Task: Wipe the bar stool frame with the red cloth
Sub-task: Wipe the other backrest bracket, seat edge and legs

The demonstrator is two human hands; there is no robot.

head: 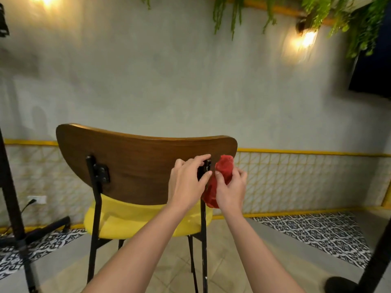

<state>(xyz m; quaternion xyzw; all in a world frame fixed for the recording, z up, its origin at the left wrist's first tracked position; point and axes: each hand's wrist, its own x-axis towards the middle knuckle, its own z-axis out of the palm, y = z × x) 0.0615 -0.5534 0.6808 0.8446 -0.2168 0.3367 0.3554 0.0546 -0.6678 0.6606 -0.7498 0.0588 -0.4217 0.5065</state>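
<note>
Bar stool frame (203, 229): black metal, right rear upright running from floor up behind the wooden backrest (137, 166), seen from behind. Near first: two forearms reaching in from below. Left hand (187, 182) curled round the top of that upright at its bracket, thumb and fingers closed on it, likely to steady the stool against the rubbing. Right hand (230, 188) just beside, to the right, fingers pinched shut on a bunched red cloth (222, 172). Cloth pressed against the right side of the same upright, wad poking up above the knuckles, tail hanging below the palm; bunched probably for firmer contact on a thin tube. Cloth touching upright, hands nearly touching each other across it. Judged: wiping upper right post, lower legs and left upright (95, 208) still to do. Further back: yellow seat (131, 220), then tiled floor (173, 267), grey wall (190, 81) with lamps and hanging plants.
</note>
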